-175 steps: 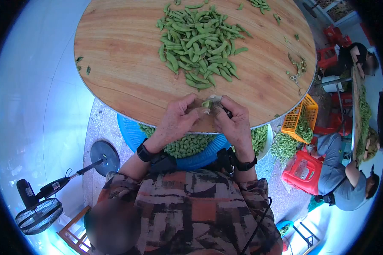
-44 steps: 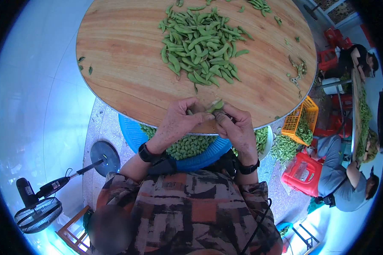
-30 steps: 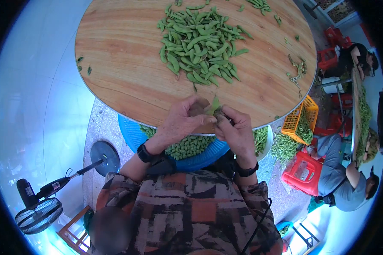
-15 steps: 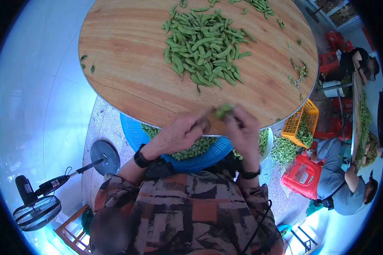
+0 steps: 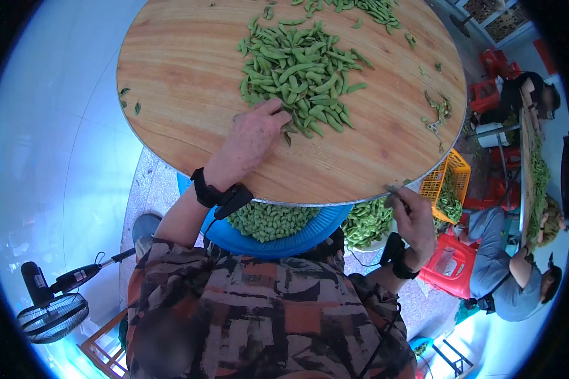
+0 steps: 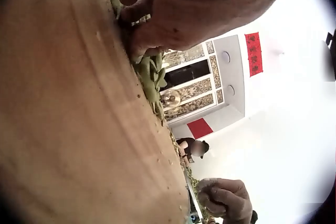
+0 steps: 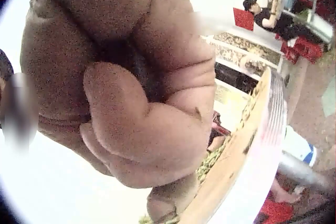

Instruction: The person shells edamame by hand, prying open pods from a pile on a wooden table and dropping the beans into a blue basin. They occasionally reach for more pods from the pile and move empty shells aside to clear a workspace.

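Observation:
In the head view my left hand [image 5: 250, 139] reaches over the round wooden table [image 5: 189, 126] to the near-left edge of a pile of green edamame pods [image 5: 310, 69]. Its fingertips and thumb, slightly apart in the left wrist view, are down among the pods [image 6: 152, 79]. My right hand [image 5: 414, 224] is at the table's near-right rim, above a bowl of pods [image 5: 367, 222]. Its fingers curl inward in the right wrist view and grip a small dark object [image 5: 403, 203], mostly hidden; I cannot tell its kind.
A blue basin [image 5: 259, 246] with shelled green beans sits below the table edge. An orange crate [image 5: 446, 184] and a red stool [image 5: 450, 265] stand to the right. Stray scraps [image 5: 437, 114] lie on the right tabletop. Two people sit beyond; a fan [image 5: 52, 316] stands lower left.
The hands were together working on a pod at the table edge. My left hand has gone forward to the pile. My right hand has moved right and nearer; the pod no longer shows there.

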The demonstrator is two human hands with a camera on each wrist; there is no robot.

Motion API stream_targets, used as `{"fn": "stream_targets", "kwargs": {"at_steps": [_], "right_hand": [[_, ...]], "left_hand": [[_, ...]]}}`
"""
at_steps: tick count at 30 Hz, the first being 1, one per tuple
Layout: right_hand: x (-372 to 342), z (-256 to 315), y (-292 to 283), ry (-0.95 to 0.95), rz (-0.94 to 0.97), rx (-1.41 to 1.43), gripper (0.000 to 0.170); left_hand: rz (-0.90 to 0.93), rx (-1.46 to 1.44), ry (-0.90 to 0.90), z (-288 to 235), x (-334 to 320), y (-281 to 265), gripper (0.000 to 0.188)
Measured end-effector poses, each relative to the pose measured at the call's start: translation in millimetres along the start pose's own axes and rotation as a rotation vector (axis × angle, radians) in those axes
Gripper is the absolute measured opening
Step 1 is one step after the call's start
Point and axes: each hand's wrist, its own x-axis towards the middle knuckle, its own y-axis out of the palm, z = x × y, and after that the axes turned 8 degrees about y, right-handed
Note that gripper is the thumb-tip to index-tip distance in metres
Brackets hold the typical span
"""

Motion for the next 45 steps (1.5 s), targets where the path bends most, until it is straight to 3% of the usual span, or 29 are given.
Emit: {"fn": "stream_targets", "kwargs": {"at_steps": [7,10,12,13,15,16,18,21,25,27,30,35,37,39,40,42,43,45], "right_hand": [[28.3,42.9,64.9,-0.092,0.024,0.336,0.023],[37.4,56.4,87.6,0.004,0.096,0.502,0.023],[43.8,62.1,100.4,0.043,0.117,0.572,0.022],[46.5,64.6,104.3,0.079,0.144,0.642,0.022],[49.7,71.6,106.2,0.177,0.219,0.781,0.021],[50.6,73.3,106.5,0.276,0.293,0.921,0.021],[52.6,69.6,109.9,0.301,0.295,0.982,0.019],[53.6,62.4,113.9,0.320,0.344,1.104,0.016],[55.3,53.1,116.2,0.322,0.435,1.220,0.014],[55.2,54.6,113.6,0.317,0.437,1.199,0.014],[54.2,59.5,110.3,0.305,0.421,1.162,0.015],[50.8,58.9,111.7,0.242,0.398,1.147,0.016],[48.8,63.2,113.7,0.241,0.292,1.143,0.016],[46.8,62.1,113.9,0.224,0.280,1.129,0.016],[45.8,61.2,114.0,0.206,0.268,1.115,0.016],[46.2,57.8,113.3,0.197,0.304,1.159,0.016],[47.0,56.4,112.6,0.186,0.345,1.203,0.016],[48.9,54.6,111.3,0.185,0.376,1.250,0.016]], "left_hand": [[0.019,0.051,-0.152,-17.6,-7.4,2.1,0.026],[-0.115,-0.082,-0.175,-21.3,-13.5,-5.4,0.016],[-0.174,-0.494,-0.258,-26.1,-16.3,-10.9,0.012],[-0.174,-0.496,-0.259,-26.8,-19.8,-6.0,0.012],[-0.106,-0.964,-0.293,-27.9,-26.2,8.5,0.010],[-0.105,-0.966,-0.294,-28.8,-26.9,11.1,0.010],[-0.091,-1.236,-0.370,-32.2,-26.5,15.1,0.015],[-0.201,-1.289,-0.451,-39.6,-25.8,20.2,0.016],[-0.142,-1.157,-0.463,-46.8,-26.1,15.6,0.018],[-0.268,-0.716,-0.182,-50.1,-26.2,15.9,0.019],[-0.305,-0.641,-0.079,-47.1,-26.4,16.4,0.020],[-0.378,-0.699,-0.145,-54.5,-24.9,16.8,0.017],[-0.388,-0.736,-0.159,-56.2,-26.3,19.3,0.014],[-0.312,-1.143,-0.338,-58.1,-28.9,21.0,0.018],[-0.310,-1.144,-0.338,-56.3,-30.1,22.0,0.018],[-0.234,-1.812,-0.555,-50.8,-33.0,24.8,0.022],[-0.233,-1.813,-0.555,-50.6,-33.8,27.5,0.022],[-0.185,-2.168,-0.662,-52.4,-34.0,29.6,0.031]]}}
